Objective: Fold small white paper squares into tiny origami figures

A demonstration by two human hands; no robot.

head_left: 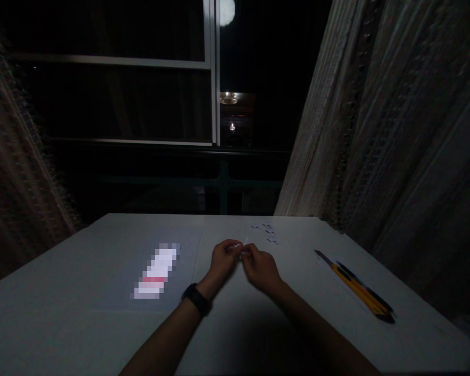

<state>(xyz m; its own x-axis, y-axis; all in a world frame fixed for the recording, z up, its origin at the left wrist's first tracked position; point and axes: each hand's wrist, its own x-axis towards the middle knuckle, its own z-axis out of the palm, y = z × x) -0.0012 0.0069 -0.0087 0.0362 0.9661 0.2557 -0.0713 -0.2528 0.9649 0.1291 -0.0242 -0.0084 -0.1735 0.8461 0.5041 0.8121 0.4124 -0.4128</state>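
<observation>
Two hands, the left hand (pixel 225 259) and the right hand (pixel 260 266), meet just below the centre of the frame, low over the tabletop (pixel 50 297). Both are nearly closed, thumbs and bent fingers drawn together in a pinch, and a small white piece (pixel 246 242), probably paper, shows between the fingertips. Its size likely explains the grip: something so slight leaves room only for the tips, and bringing both hands together steadies it from two sides. Which hand bears more of it I cannot tell.

Beyond them, right of centre, several small marked pieces (pixel 273 241) lie in a loose cluster, near enough to reach yet outside the space where the fingers work. At the right of the frame a yellow-and-black cutter (pixel 354 286) lies slantwise with its blade out, pointing to the upper left; lying there, it seems kept aside from the wrists but handy for the right arm. A slim dark tool (pixel 382 302) lies alongside it.

Left of centre, a bright blurred rectangle (pixel 156 271) sits on a pale sheet (pixel 112 300), possibly placed there to stay visible past the left forearm.
</observation>
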